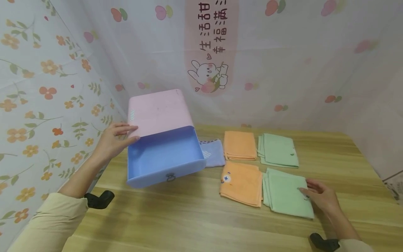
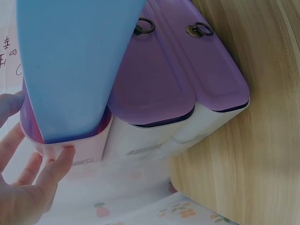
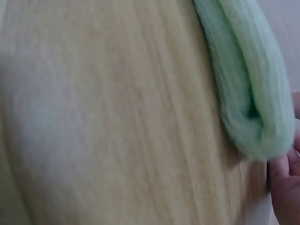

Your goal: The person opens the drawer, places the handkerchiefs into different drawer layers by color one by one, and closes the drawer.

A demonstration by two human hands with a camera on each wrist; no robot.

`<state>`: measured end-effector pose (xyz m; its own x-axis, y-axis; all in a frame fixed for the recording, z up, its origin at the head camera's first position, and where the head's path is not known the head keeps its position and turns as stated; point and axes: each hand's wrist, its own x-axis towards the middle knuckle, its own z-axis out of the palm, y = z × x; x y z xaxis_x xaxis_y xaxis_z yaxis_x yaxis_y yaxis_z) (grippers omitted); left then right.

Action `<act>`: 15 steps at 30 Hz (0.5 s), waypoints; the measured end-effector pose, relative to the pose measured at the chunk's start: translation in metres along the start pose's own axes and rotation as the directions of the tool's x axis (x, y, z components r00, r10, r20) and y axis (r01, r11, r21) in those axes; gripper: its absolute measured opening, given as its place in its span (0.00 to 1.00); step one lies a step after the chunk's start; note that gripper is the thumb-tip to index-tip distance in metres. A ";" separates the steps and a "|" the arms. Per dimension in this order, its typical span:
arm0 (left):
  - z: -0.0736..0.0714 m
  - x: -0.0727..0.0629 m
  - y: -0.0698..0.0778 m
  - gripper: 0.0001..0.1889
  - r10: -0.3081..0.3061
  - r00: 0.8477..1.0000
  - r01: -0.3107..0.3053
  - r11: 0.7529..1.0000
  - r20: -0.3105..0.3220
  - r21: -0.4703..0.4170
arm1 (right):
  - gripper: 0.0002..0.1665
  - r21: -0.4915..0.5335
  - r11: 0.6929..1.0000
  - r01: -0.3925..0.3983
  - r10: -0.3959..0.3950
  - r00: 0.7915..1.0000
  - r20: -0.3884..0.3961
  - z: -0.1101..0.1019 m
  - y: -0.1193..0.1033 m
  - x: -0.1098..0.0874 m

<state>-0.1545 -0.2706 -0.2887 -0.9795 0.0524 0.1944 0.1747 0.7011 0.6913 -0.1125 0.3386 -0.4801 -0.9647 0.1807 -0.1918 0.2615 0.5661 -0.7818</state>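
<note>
My left hand (image 1: 114,141) rests on the left side of a pink drawer unit (image 1: 160,112), the thumb by its front edge. In the left wrist view its fingers spread along the pink casing (image 2: 86,147). A blue drawer (image 1: 165,147) with a ring pull is slid out of this unit and bare inside. At the right, my right hand (image 1: 324,197) pinches the right edge of a folded green towel (image 1: 288,192), thumb on top. The towel's rounded fold (image 3: 262,117) shows close up in the right wrist view.
Two purple drawers (image 2: 150,84) with ring pulls sit under the blue one. Two folded orange towels (image 1: 240,145), another green towel (image 1: 280,150) and a blue towel (image 1: 215,152), partly hidden by the drawer, lie on the wooden table (image 1: 195,217). Patterned curtains (image 1: 267,70) hang behind.
</note>
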 end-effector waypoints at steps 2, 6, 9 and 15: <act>0.000 0.000 0.000 0.25 -0.004 1.000 0.004 1.000 0.002 0.002 | 0.46 -0.002 1.000 -0.011 0.011 1.000 -0.009 0.002 -0.001 -0.001; 0.001 0.000 0.000 0.25 -0.012 1.000 0.012 1.000 0.005 0.009 | 0.46 -0.018 1.000 -0.025 0.025 0.999 -0.021 0.003 -0.003 -0.003; 0.001 0.000 0.000 0.25 -0.016 1.000 0.016 1.000 0.006 0.013 | 0.46 -0.040 0.999 -0.035 0.034 0.999 -0.026 0.004 -0.005 -0.003; 0.001 -0.001 0.002 0.25 -0.014 1.000 0.014 1.000 0.010 0.018 | 0.44 -0.060 0.998 -0.036 0.034 0.999 -0.033 0.004 -0.008 -0.003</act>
<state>-0.1531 -0.2690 -0.2882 -0.9829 0.0497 0.1773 0.1591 0.7141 0.6817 -0.1121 0.3307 -0.4758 -0.9535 0.2265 -0.1987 0.2977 0.6063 -0.7374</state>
